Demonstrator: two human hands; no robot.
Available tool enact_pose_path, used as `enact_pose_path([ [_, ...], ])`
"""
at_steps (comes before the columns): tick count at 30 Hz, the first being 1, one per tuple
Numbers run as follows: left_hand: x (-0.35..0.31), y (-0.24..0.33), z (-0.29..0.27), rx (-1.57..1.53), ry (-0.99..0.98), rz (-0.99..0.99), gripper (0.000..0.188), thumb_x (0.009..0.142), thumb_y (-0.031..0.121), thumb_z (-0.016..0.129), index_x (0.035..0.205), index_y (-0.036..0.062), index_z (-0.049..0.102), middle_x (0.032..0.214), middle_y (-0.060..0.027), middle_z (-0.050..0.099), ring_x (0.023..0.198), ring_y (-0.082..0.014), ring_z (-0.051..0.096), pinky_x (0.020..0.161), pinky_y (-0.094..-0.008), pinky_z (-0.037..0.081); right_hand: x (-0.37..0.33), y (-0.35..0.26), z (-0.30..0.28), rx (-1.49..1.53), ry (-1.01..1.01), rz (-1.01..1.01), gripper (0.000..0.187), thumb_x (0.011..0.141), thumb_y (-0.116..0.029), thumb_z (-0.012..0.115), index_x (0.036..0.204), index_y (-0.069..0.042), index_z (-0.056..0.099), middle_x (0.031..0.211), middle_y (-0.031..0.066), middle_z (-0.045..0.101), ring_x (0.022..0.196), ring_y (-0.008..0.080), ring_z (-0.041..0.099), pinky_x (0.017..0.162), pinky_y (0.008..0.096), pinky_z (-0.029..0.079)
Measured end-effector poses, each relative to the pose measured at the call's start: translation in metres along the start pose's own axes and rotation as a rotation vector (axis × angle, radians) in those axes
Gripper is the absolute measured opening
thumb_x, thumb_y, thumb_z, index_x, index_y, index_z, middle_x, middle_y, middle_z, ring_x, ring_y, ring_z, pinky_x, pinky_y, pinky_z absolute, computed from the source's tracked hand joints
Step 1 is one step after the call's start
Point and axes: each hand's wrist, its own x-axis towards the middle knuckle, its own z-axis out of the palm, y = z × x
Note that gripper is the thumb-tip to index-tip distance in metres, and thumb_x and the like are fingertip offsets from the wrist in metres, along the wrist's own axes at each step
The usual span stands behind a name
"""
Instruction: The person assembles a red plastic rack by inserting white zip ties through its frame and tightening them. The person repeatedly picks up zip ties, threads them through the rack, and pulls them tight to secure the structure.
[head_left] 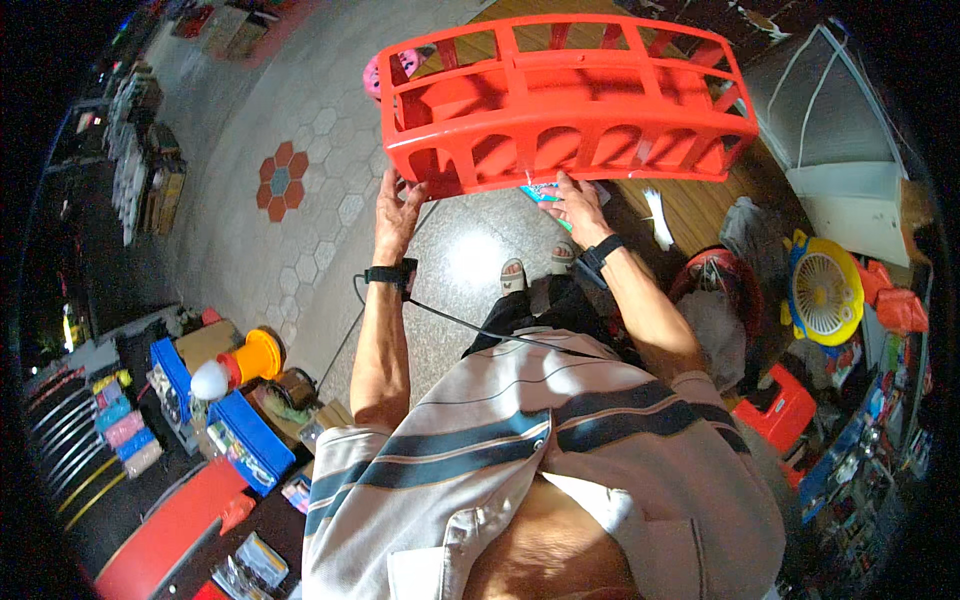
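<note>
A large red plastic rack [560,100] with open, slotted sides is held up in front of me, its long side running left to right. My left hand [398,208] grips its lower left corner, fingers curled at the edge. Farther right along the same lower edge, my right hand [578,205] holds the rack near its middle, with part of the fingers hidden under it. Behind the rack's left end, a pink round thing [375,76] peeks out. Something blue and green [540,193] shows just below the rack beside my right hand.
At the right stand a yellow-rimmed fan-like basket [826,290], a red plastic stool-like piece [778,410] and a white panel [850,205]. Blue bins [250,440] and an orange spool [258,354] sit at the lower left. A thin black cable [470,325] crosses before my body.
</note>
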Motion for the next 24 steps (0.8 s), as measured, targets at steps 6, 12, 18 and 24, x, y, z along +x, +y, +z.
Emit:
enact_pose_path([
  [6, -0.002, 0.023, -0.007, 0.082, -0.138, 0.032, 0.040, 0.088, 0.023, 0.071, 0.117, 0.0004, 0.055, 0.098, -0.0111, 0.067, 0.081, -0.0169, 0.065, 0.071, -0.0307, 0.054, 0.014, -0.002, -0.005, 0.066, 0.182, -0.059, 0.035, 0.096, -0.036, 0.059, 0.116, -0.007, 0.052, 0.090, 0.0092, 0.068, 0.068, 0.0172, 0.067, 0.055, 0.0260, 0.049],
  [12, -0.041, 0.021, 0.043, 0.062, -0.201, 0.149, 0.035, 0.083, 0.020, 0.075, 0.105, 0.0004, 0.055, 0.090, -0.0118, 0.066, 0.081, -0.0213, 0.064, 0.072, -0.0338, 0.051, 0.033, -0.011, -0.044, 0.216, 0.338, -0.226, 0.028, 0.094, -0.026, 0.064, 0.112, -0.006, 0.058, 0.083, 0.0043, 0.066, 0.061, 0.0128, 0.064, 0.051, 0.0232, 0.048],
  [18, -0.063, 0.030, 0.066, 0.235, -0.196, 0.252, 0.033, 0.081, 0.026, 0.074, 0.088, -0.0007, 0.055, 0.079, -0.0210, 0.059, 0.072, -0.0376, 0.061, 0.062, -0.0447, 0.046, -0.002, 0.018, -0.025, 0.103, 0.393, -0.235, 0.028, 0.091, -0.026, 0.067, 0.114, -0.012, 0.061, 0.090, -0.0032, 0.066, 0.066, 0.0077, 0.058, 0.057, 0.0223, 0.045],
  [24, -0.062, 0.037, 0.062, 0.382, -0.242, 0.224, 0.033, 0.083, 0.025, 0.074, 0.098, -0.0008, 0.060, 0.083, -0.0176, 0.065, 0.076, -0.0303, 0.064, 0.068, -0.0373, 0.049, -0.027, 0.046, 0.022, -0.276, 0.308, -0.150, 0.046, 0.098, -0.049, 0.046, 0.092, -0.006, 0.058, 0.075, 0.0035, 0.059, 0.055, 0.0158, 0.061, 0.051, 0.0305, 0.046],
])
